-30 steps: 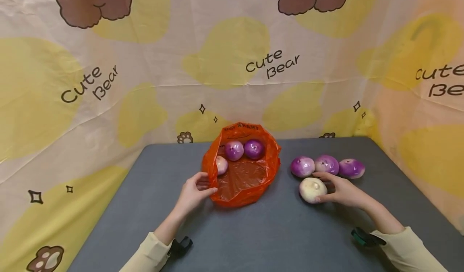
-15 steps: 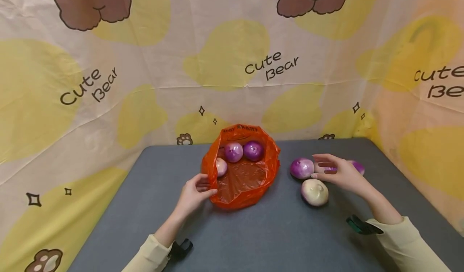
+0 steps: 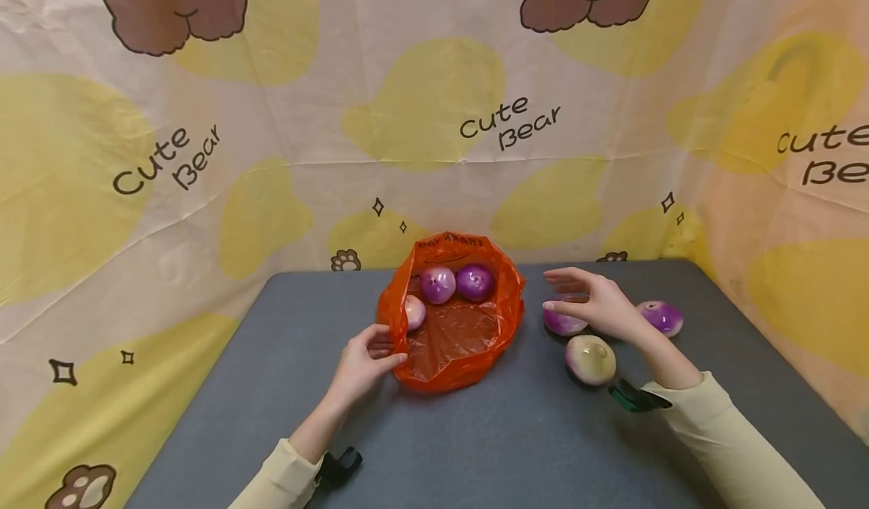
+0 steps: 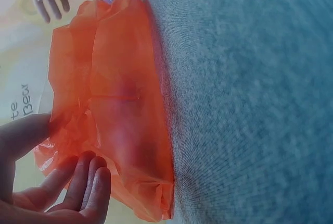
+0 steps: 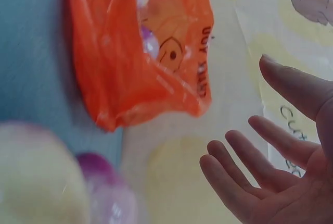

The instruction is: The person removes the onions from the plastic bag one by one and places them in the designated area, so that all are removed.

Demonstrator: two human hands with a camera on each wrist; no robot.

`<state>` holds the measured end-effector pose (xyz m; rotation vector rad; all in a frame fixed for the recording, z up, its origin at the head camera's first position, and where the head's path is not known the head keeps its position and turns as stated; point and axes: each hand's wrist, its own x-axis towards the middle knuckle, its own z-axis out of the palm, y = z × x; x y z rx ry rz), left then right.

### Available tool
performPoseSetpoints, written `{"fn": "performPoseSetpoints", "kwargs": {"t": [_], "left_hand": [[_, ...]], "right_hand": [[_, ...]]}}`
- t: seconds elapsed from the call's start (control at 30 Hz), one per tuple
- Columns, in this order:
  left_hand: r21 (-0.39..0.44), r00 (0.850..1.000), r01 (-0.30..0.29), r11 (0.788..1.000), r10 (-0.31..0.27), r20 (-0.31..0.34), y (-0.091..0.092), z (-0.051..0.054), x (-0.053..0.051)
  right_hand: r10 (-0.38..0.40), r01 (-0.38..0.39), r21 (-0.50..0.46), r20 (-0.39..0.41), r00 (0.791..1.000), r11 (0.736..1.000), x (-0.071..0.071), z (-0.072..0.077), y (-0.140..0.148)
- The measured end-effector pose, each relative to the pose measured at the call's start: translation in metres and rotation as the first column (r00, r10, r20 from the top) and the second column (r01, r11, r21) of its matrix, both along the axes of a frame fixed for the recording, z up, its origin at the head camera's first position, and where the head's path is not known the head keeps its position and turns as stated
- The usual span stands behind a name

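Pinching the left rim of the orange bag (image 3: pixel 451 378), open on the desk (image 3: pixel 475 449) with three bulbs (image 3: pixel 437 286) inside, between thumb and bent fingers of the left hand (image 3: pixel 363 358). Holding nothing in the right hand (image 3: pixel 599 302); hovering with grip well parted and fingers stretched toward the bag, above the purple bulbs (image 3: pixel 565 324), beyond the pale bulb (image 3: pixel 591 360).

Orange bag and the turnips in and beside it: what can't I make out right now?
Head view: the right hand hides part of one purple turnip and whatever lies behind it on the table.
Head view: the left wall of the orange bag covers part of the pale turnip inside.
Left wrist view: the plastic reduces the contents to faint shapes.
Right wrist view: the white turnip is blurred and cut off by the left edge.
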<state>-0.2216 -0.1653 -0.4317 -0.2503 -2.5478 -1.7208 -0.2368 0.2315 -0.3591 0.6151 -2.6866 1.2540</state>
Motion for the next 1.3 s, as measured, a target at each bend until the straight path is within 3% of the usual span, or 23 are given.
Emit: {"fn": "performPoseSetpoints", "kwargs": {"t": [0.27, 0.43, 0.77, 0.83, 1.0, 1.07, 1.3], "left_hand": [[-0.016, 1.0, 0.016, 1.0, -0.016, 0.02, 0.006, 0.027, 0.017], [-0.021, 0.999, 0.026, 0.999, -0.026, 0.022, 0.008, 0.034, 0.022], [-0.014, 0.999, 0.032, 0.999, -0.031, 0.025, 0.008, 0.032, 0.021], [-0.025, 0.999, 0.032, 0.999, -0.032, 0.01, 0.006, 0.024, 0.015], [-0.017, 0.999, 0.031, 0.999, -0.031, 0.007, 0.006, 0.021, 0.013], [-0.001, 0.999, 0.027, 1.0, -0.027, 0.022, 0.008, 0.027, 0.017], [-0.023, 1.0, 0.013, 1.0, -0.013, -0.003, 0.002, 0.004, 0.004]], "right_hand": [[0.05, -0.05, -0.016, 0.031, 0.998, 0.999, -0.018, 0.007, -0.031], [0.096, -0.095, -0.018, 0.03, 0.995, 0.995, -0.032, 0.01, -0.048], [0.088, -0.089, 0.014, 0.066, 0.994, 0.996, -0.056, 0.015, -0.086], [0.079, -0.08, 0.012, 0.085, 0.993, 0.997, -0.062, 0.014, -0.093], [0.064, -0.068, 0.018, 0.145, 0.987, 0.998, -0.075, 0.008, -0.11], [0.06, -0.064, 0.019, 0.163, 0.985, 0.998, -0.079, 0.005, -0.116], [0.069, -0.079, 0.048, 0.173, 0.983, 0.996, -0.091, 0.0, -0.143]]}}
